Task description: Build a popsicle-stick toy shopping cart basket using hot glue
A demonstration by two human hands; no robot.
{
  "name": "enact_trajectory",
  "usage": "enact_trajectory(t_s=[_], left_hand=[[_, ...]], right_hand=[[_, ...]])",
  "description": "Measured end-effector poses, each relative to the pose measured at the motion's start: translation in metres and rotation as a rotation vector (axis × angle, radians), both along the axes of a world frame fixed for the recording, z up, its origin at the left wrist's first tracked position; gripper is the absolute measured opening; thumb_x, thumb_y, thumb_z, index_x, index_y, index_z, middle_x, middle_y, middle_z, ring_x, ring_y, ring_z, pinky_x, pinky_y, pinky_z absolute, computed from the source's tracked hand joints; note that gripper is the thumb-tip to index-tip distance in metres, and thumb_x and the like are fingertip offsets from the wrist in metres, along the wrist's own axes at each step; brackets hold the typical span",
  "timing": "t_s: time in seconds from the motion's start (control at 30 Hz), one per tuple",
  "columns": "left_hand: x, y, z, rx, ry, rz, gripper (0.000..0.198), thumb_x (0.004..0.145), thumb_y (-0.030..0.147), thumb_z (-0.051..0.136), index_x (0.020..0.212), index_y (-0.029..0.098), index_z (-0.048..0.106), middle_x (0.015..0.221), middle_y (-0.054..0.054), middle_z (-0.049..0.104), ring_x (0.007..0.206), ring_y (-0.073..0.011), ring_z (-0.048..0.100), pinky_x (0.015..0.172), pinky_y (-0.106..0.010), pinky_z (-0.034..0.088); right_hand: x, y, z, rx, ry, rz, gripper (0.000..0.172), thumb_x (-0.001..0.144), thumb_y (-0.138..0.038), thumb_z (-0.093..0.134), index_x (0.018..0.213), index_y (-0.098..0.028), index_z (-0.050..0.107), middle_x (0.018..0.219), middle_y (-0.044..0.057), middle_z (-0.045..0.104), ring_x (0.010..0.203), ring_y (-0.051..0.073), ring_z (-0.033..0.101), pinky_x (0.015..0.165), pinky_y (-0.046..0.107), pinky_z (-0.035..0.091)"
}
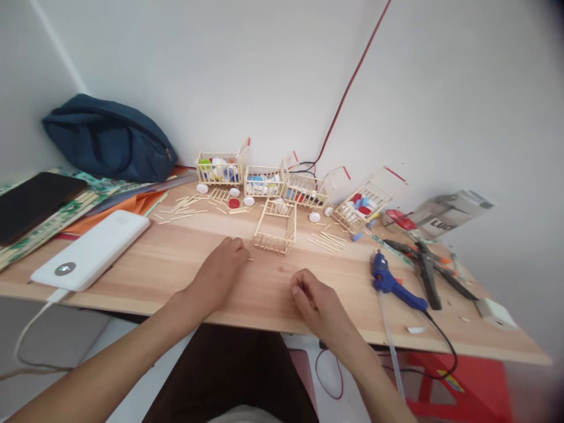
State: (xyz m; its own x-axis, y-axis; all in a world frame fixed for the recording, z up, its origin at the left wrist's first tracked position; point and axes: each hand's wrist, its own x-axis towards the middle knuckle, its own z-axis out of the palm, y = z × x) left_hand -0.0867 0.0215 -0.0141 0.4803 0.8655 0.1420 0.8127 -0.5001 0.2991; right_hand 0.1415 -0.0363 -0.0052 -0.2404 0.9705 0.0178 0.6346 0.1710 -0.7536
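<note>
My left hand (222, 270) rests low on the wooden table, its fingers bent together. A short bit of thin wooden stick (250, 259) pokes out from under its fingertips. My right hand (315, 298) lies loosely curled near the table's front edge, with nothing visible in it. Between and beyond both hands lies a small cart frame (275, 242) of glued sticks, with a slatted near side; neither hand touches it. Behind it stand several small stick carts, among them a left one (219, 171) and a right one (362, 205), filled with coloured bits.
Loose sticks (326, 241) and white bottle caps (314, 217) lie around the carts. On the right are a blue glue gun (396, 286), black-handled tools (426, 273) and a carton (456, 214). A white power bank (92, 249), phone (39, 205) and blue bag (110, 138) occupy the left.
</note>
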Motion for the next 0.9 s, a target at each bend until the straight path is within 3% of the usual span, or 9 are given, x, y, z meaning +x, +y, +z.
enact_trajectory(t_s=[0.13,0.3,0.43,0.6,0.9], left_hand=[[0.004,-0.007,0.003,0.023,0.116,-0.055,0.028,0.085,0.000,0.042,0.085,0.015,0.066,0.097,-0.011,0.063,0.094,-0.0240,0.054,0.088,-0.038,0.046],[-0.008,-0.010,-0.003,0.077,0.082,-0.121,0.029,0.080,-0.003,0.046,0.087,0.017,0.065,0.100,-0.010,0.066,0.095,-0.0229,0.056,0.090,-0.037,0.046],[-0.016,-0.004,-0.001,0.060,0.036,-0.175,0.026,0.082,-0.001,0.046,0.083,0.018,0.063,0.096,-0.008,0.067,0.093,-0.0225,0.057,0.086,-0.036,0.046],[-0.013,0.009,0.004,-0.003,-0.008,-0.171,0.024,0.082,0.000,0.044,0.075,0.018,0.057,0.086,-0.005,0.064,0.084,-0.0210,0.058,0.076,-0.033,0.045],[-0.008,0.010,0.003,0.000,0.090,-0.136,0.020,0.079,0.002,0.045,0.074,0.019,0.054,0.082,-0.007,0.061,0.080,-0.0242,0.056,0.072,-0.036,0.044]], right_hand=[[-0.007,-0.004,-0.004,0.013,-0.002,-0.047,0.019,0.095,-0.028,0.036,0.077,-0.023,0.040,0.064,-0.005,0.043,0.059,0.013,0.042,0.055,0.025,0.031],[-0.009,-0.006,-0.007,0.035,0.000,-0.039,0.023,0.097,-0.029,0.035,0.075,-0.023,0.038,0.062,-0.006,0.042,0.059,0.012,0.041,0.056,0.024,0.029],[-0.008,-0.007,-0.008,0.035,0.088,-0.023,0.023,0.098,-0.027,0.038,0.078,-0.022,0.046,0.068,-0.004,0.050,0.064,0.012,0.048,0.062,0.024,0.035],[-0.008,-0.007,-0.010,0.075,0.123,-0.014,0.011,0.088,-0.016,0.048,0.083,-0.021,0.057,0.078,-0.001,0.060,0.073,0.014,0.054,0.067,0.024,0.039],[-0.006,-0.006,-0.011,0.020,0.184,-0.053,0.010,0.085,-0.015,0.051,0.085,-0.021,0.059,0.080,-0.002,0.063,0.072,0.013,0.055,0.066,0.024,0.041]])
